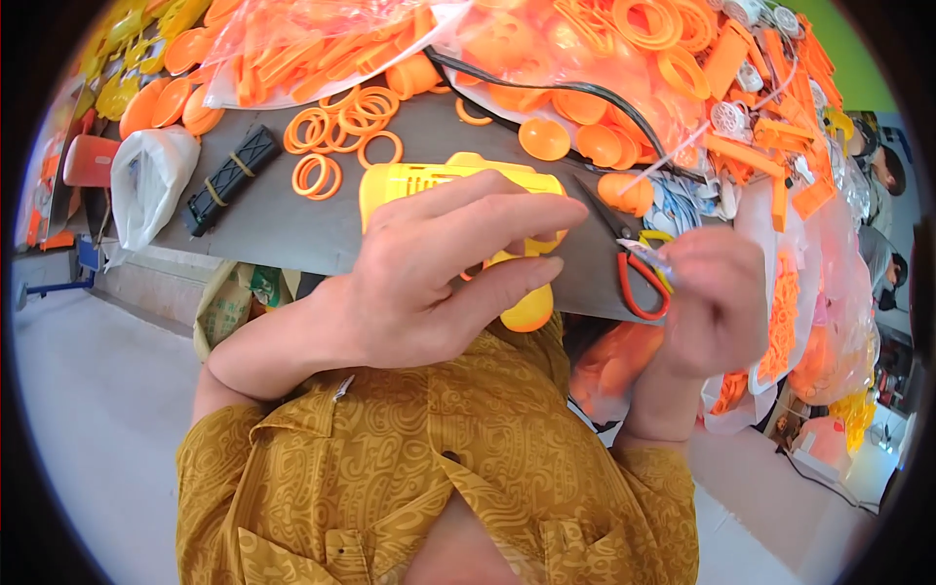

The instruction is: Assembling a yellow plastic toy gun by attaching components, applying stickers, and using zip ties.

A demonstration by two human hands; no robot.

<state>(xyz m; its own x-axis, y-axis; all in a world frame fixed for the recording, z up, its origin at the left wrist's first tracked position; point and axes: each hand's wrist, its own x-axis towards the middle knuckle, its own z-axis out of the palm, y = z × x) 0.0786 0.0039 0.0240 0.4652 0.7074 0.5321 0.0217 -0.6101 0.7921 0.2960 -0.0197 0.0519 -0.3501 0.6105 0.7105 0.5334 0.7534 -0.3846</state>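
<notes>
handling: the yellow drill-shaped shell (pixel 390 183) lies at the near edge of the dark table (pixel 310 232), beneath the left hand; its handle (pixel 527 310) points toward the wearer and reaches past the edge. it appears to be moulded plastic and should prove light and stiff. the smooth faces may slip under dry fingers; the slotted area may be a weaker part. recommended hold: across both sides of the barrel, or around the handle.

hand state: the left hand (pixel 429 263) is partly open over the shell, fingers extended, thumb held apart from the index finger. whether the palm touches the shell cannot be told. the right hand (pixel 717 302) is curled and blurred; thumb and fingertips appear to pinch a small shiny piece (pixel 651 259) in front of the scissors (pixel 626 285). the kind of piece cannot be told.

containers: the clear bag at upper left (pixel 322 63) contains long orange parts. the clear bag at top centre (pixel 585 83) contains orange rings and rounded orange shells. the pale bag at right (pixel 783 317) contains small orange pieces. the white bag (pixel 146 190) stands open-mouthed at left; its contents cannot be told. loose orange rings (pixel 310 129) lie outside the bags, between the black part (pixel 232 180) and the yellow shell
</notes>
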